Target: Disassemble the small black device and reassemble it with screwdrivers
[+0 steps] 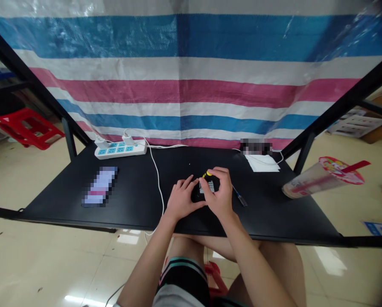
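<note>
A small black object with a pale label on top (211, 186) lies on the black table, partly covered by my fingers. My left hand (183, 198) holds it from the left, with thumb and index finger around its edge. My right hand (221, 189) is above it, fingers closed on a short yellow-and-black screwdriver (207, 174). Only a bit of the handle shows; its tip is hidden. To the right of my right hand, a thin tool with a dark blue handle (241, 198) rests on the table.
A white power strip (139, 148) with plugs stands at the back left, its white cable (158, 179) crossing the table. A phone (100, 186) lies left. White paper (263, 163) is back right, near a plastic drink cup with a straw (319, 179). A striped sheet (178, 91) hangs behind.
</note>
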Demonstrator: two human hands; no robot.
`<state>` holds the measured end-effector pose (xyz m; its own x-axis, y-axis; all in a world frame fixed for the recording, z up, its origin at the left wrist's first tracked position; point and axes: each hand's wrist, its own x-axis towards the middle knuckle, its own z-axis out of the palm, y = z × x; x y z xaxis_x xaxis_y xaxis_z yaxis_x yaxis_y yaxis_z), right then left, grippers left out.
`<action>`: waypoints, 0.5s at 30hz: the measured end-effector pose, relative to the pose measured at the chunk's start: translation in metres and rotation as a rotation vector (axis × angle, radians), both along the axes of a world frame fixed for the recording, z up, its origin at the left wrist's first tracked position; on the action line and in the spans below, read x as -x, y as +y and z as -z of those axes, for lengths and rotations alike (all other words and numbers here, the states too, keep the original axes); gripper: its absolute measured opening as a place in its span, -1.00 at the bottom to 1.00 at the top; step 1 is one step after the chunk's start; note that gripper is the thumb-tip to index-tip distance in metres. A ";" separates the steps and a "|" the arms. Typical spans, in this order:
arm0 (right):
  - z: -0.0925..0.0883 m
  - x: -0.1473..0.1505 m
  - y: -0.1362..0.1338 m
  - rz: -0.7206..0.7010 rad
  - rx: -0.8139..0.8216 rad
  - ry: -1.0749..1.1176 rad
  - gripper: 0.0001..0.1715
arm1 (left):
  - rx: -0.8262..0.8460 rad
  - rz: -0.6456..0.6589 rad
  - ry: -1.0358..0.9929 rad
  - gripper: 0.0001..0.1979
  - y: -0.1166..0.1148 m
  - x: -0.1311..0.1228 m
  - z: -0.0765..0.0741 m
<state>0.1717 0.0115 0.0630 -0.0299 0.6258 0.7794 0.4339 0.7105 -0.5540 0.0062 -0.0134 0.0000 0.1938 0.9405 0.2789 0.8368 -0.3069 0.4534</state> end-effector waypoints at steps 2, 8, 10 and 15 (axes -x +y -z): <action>0.003 -0.002 0.001 0.004 0.014 -0.008 -0.72 | -0.002 0.003 0.001 -0.16 0.000 0.000 0.001; 0.013 -0.005 0.002 -0.047 0.120 -0.048 -0.53 | 0.004 -0.003 0.016 -0.12 0.000 0.000 0.001; 0.014 -0.005 0.003 -0.073 0.114 -0.023 -0.55 | 0.004 -0.001 0.017 -0.11 0.000 0.001 0.001; 0.013 -0.009 0.009 -0.085 0.132 0.079 -0.52 | 0.019 0.001 0.016 -0.06 -0.001 0.001 -0.002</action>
<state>0.1803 0.0205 0.0501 -0.0291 0.7207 0.6927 0.3271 0.6617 -0.6747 0.0048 -0.0140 0.0015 0.1992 0.9454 0.2578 0.8434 -0.2993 0.4462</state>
